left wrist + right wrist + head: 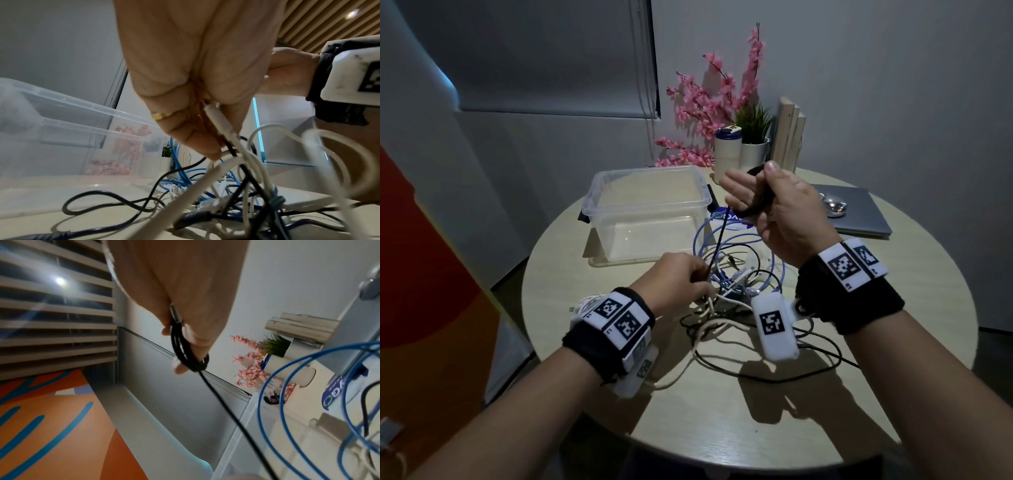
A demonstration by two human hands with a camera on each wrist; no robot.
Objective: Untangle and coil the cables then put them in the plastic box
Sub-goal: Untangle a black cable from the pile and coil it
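Note:
My right hand (767, 205) is raised above the table and grips a small coil of black cable (758, 202), also the black coil (190, 352) in the right wrist view. A taut black strand (717, 246) runs from it down to my left hand (681, 284). The left hand's fingers (197, 142) pinch this black cable together with a white cable end (218, 120) at the tangle. The tangle (736, 284) of blue, white and black cables lies mid-table. The clear plastic box (650, 212) stands open and empty behind it.
A closed laptop (859, 212) with a silver mouse (835, 207) lies at the back right. Pink flowers (709, 106), a small potted plant (753, 137), a white bottle (727, 150) and wooden boards (789, 133) stand at the table's (756, 418) far edge.

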